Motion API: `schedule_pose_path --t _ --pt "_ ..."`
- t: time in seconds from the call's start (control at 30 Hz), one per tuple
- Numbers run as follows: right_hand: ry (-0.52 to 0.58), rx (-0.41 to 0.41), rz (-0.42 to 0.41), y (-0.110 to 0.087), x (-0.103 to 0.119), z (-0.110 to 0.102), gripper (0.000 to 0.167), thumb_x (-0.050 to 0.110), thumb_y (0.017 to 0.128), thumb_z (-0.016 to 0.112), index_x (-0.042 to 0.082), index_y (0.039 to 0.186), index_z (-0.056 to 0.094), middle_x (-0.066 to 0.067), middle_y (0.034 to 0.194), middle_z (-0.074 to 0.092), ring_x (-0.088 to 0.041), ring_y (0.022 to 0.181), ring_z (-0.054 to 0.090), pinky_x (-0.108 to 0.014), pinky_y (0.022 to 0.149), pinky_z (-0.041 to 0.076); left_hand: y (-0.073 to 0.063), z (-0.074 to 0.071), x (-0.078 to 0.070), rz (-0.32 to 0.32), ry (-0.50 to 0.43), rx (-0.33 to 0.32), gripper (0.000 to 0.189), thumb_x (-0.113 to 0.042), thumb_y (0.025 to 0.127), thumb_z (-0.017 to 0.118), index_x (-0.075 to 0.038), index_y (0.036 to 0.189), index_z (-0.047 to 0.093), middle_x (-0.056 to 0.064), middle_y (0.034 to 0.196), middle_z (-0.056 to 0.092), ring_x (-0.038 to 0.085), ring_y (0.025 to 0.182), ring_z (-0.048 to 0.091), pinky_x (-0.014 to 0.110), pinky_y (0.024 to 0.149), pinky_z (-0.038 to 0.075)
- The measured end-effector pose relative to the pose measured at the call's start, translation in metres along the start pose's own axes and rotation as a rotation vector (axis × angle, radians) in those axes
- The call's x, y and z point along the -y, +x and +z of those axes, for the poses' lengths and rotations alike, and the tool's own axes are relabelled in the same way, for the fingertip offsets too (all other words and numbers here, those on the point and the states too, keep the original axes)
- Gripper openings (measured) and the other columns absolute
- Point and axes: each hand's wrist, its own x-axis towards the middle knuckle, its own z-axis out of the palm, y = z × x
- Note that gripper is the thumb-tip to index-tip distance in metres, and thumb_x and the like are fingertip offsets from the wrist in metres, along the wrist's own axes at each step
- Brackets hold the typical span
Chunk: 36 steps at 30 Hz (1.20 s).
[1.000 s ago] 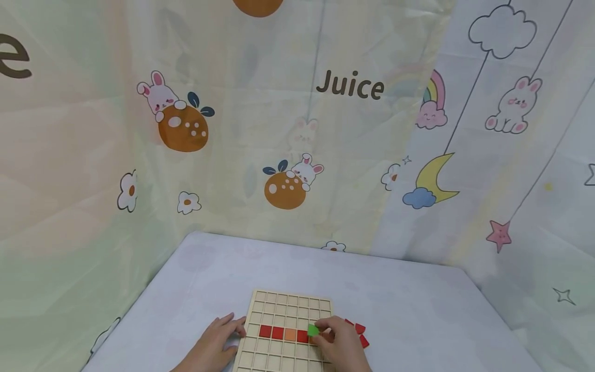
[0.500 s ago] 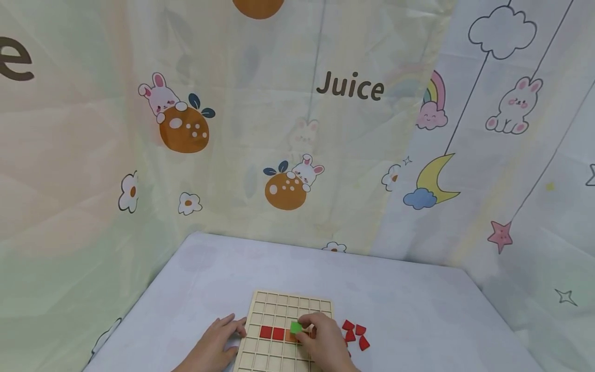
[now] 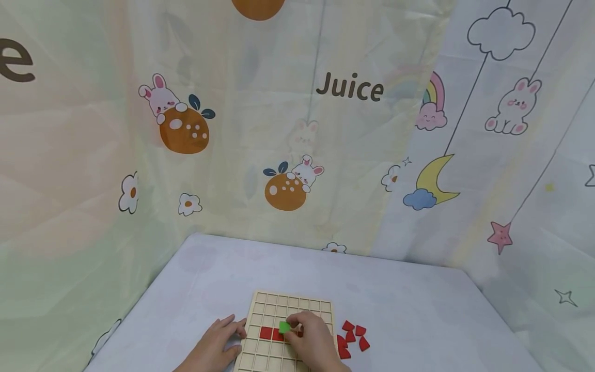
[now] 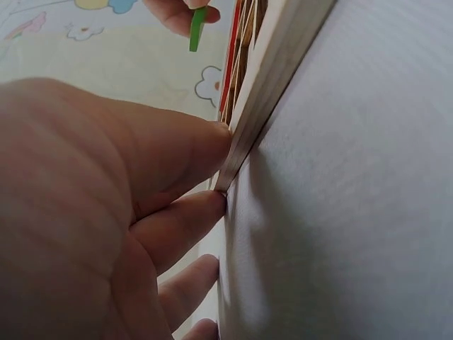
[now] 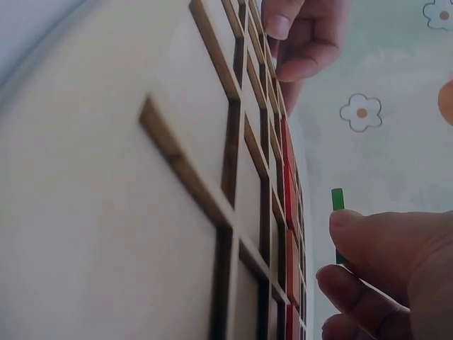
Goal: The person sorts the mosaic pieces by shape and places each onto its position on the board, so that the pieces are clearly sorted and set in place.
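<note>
My right hand (image 3: pixel 312 341) pinches a green square tile (image 3: pixel 284 327) between thumb and fingers, above the row of tiles on a pale wooden grid board (image 3: pixel 266 310). In the right wrist view the green tile (image 5: pixel 337 198) stands apart from the board face. A red tile (image 3: pixel 266 332) sits in a cell of that row, with another red one beside it partly covered. An orange tile (image 5: pixel 293 265) in the row shows in the right wrist view. My left hand (image 3: pixel 215 342) touches the board's left edge, its fingertips at the wooden side (image 4: pixel 244 134) in the left wrist view.
Several red rounded-corner pieces (image 3: pixel 350 336) lie loose right of the board. A pale cloth covers the table (image 3: pixel 409 310). Printed fabric curtains (image 3: pixel 232 103) rise behind the table and on both sides.
My right hand has moved left along the tile row with the green tile, from the row's right end to over the second red tile. The left hand stays at the board's edge.
</note>
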Motion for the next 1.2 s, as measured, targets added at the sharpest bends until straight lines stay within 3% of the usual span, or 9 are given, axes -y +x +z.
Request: schedule_pose_path --t 0.23,0.5,0.83,1.2 --pt "-0.014 0.015 -0.041 0.005 0.011 0.008 0.018 0.019 0.081 0.08 0.015 0.097 0.073 0.013 0.086 0.061 -0.001 0.068 0.048 -0.02 0.059 0.045 0.0 -0.001 0.0 -0.006 0.005 0.008 0.02 -0.014 0.083 0.074 -0.023 0.092 0.058 0.017 0.135 0.058 0.053 0.132 0.037 0.076 0.105 0.017" --pt "-0.051 0.024 -0.048 0.012 0.022 0.021 0.017 0.021 0.08 0.081 0.017 0.095 0.074 0.015 0.086 0.06 0.001 0.075 0.053 -0.021 0.064 0.05 0.0 -0.003 0.001 0.03 -0.003 0.007 0.019 -0.016 0.084 0.074 -0.022 0.093 0.058 0.018 0.135 0.058 0.054 0.131 0.037 0.078 0.102 0.018" --pt "-0.073 0.02 -0.105 0.016 0.029 0.032 0.017 0.023 0.079 0.081 0.016 0.093 0.076 0.015 0.082 0.059 0.0 0.071 0.047 -0.021 0.06 0.042 0.001 -0.001 0.004 0.049 0.007 0.003 0.018 -0.017 0.085 0.073 -0.022 0.093 0.058 0.017 0.134 0.059 0.054 0.13 0.039 0.077 0.102 0.021" --pt "-0.118 -0.007 -0.135 0.017 0.029 0.043 0.018 0.024 0.077 0.083 0.018 0.092 0.075 0.014 0.084 0.06 0.001 0.075 0.047 -0.023 0.066 0.042 0.0 0.0 0.002 0.047 0.009 -0.003 0.019 -0.015 0.084 0.074 -0.022 0.091 0.058 0.016 0.133 0.06 0.054 0.129 0.04 0.077 0.101 0.023"
